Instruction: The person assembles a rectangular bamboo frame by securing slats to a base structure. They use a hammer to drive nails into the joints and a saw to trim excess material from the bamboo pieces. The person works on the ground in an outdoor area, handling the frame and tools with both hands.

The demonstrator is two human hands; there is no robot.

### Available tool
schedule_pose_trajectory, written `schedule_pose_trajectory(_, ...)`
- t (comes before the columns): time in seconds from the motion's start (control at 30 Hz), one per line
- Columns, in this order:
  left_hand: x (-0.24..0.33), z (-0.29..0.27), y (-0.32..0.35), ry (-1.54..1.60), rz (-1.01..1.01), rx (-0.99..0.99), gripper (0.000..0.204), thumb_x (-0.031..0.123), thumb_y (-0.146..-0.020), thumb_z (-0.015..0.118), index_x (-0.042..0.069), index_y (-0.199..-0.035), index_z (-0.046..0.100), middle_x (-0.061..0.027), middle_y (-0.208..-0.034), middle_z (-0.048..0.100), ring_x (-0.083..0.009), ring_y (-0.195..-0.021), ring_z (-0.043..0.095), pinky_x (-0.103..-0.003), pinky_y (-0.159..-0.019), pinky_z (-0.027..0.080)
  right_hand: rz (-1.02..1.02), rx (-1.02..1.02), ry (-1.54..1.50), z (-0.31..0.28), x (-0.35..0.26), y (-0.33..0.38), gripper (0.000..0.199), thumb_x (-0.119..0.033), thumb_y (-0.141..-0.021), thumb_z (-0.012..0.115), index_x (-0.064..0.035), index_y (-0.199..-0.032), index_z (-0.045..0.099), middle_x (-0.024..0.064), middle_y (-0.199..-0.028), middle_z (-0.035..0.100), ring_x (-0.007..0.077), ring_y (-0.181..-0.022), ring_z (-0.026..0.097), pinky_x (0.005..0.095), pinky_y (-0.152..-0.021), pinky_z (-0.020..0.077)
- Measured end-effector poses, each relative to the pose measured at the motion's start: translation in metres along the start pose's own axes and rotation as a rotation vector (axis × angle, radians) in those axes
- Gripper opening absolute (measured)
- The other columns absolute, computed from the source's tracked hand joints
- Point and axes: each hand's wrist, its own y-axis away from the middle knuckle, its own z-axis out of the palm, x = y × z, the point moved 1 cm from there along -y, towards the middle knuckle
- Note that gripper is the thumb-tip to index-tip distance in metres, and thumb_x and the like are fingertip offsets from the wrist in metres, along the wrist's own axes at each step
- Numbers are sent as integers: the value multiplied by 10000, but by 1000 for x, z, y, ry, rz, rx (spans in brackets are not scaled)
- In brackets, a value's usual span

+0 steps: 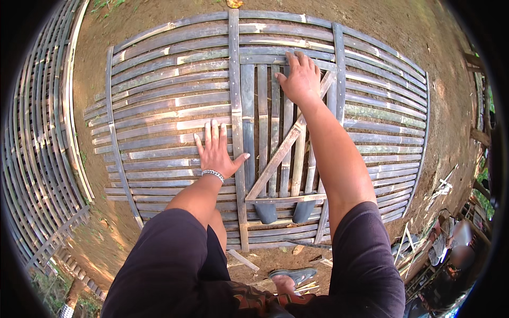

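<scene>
A wide panel of weathered grey bamboo slats point(159, 127) lies flat on the ground in front of me. Set into its middle is a small bamboo door point(263, 122) of upright slats, with a diagonal brace point(275, 162) crossing it from lower left to upper right. My left hand point(216, 153), a chain bracelet at its wrist, presses flat on the slats left of the door, fingers spread. At the door's far end, my right hand point(302, 79) rests over the top rail and the brace's upper end, its fingers apart. Neither hand grasps anything visible.
Another slatted bamboo panel point(40, 122) lies on the left. My sandalled foot point(286, 283) is by the near edge, among bamboo offcuts point(243, 259). A cluttered heap point(450, 244) sits at the lower right. Brown bare soil point(450, 116) surrounds the panel.
</scene>
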Motion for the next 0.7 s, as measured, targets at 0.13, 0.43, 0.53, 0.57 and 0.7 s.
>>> schedule_pose_trajectory(0.13,-2,-3,-3,9,-20,-62,1210,801,-741,590,7,-1563,194,-225,-1643,87,-366,-1532,-1,-617,-1186,-56,-11,-232,16,0,5,-30,638,-527,-857,696,-161,-1361,560,99,-1351,548,281,-1345,433,468,-1143,295)
schedule_pose_trajectory(0.43,0,-8,-8,14,-35,-220,1223,792,-746,605,26,-1579,143,-198,-1657,24,-357,-1534,-40,-611,-1185,-91,56,-111,-159,13,10,-44,581,-505,-717,830,-93,-1098,678,109,-1149,603,321,-1189,514,464,-1075,350)
schedule_pose_trajectory(0.53,-1,-8,-8,-29,-53,-251,1216,860,-764,492,48,-1590,123,-169,-1667,-19,-322,-1539,-66,-610,-1180,-119,14,-41,-191,13,13,-41,553,-490,-714,835,-81,-1055,686,115,-1105,613,332,-1147,526,467,-1059,350)
schedule_pose_trajectory(0.57,-1,-6,-7,-20,-49,-236,1218,860,-763,494,47,-1590,122,-170,-1666,-19,-323,-1538,-67,-610,-1180,-120,1,-18,-195,13,12,-41,544,-485,-713,836,-79,-1043,688,118,-1089,616,333,-1136,529,469,-1056,347)
schedule_pose_trajectory(0.7,-2,-6,-8,-22,-39,-222,1240,866,-752,505,41,-1590,112,-180,-1664,-16,-334,-1537,-69,-614,-1176,-116,-52,90,-236,9,14,-37,537,-482,-707,837,-77,-1028,690,121,-1059,616,333,-1124,531,481,-1059,329)
